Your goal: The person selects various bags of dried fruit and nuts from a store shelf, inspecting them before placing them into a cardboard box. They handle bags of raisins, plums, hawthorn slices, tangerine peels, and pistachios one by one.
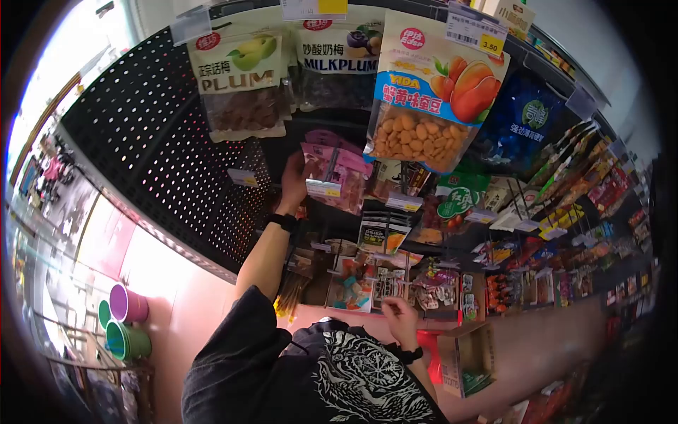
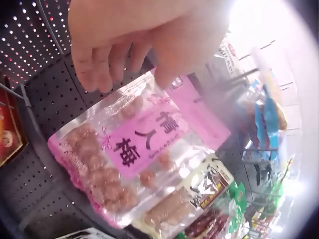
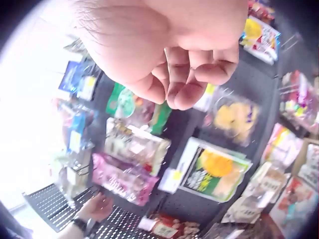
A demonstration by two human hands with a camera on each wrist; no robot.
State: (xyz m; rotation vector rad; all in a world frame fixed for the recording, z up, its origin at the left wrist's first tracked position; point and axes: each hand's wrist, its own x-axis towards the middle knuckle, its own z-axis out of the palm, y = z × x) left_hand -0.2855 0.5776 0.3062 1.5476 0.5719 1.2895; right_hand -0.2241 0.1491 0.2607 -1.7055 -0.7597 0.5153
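Note:
Beside a pink-and-clear snack bag on the rack is my left hand, at the bag's left edge. In the left wrist view the left hand has loosely bent fingers above the pink-labelled bag, thumb tip close to its upper edge; whether it touches cannot be told. My right hand is low in front of the body, holding nothing. The right wrist view shows that hand with relaxed, bent fingers, and the same pink bag hanging farther off.
Plum bags and a large bean bag hang above. A perforated black panel stands at the left. Lower down are boxed snacks, an open cardboard box and green and purple buckets.

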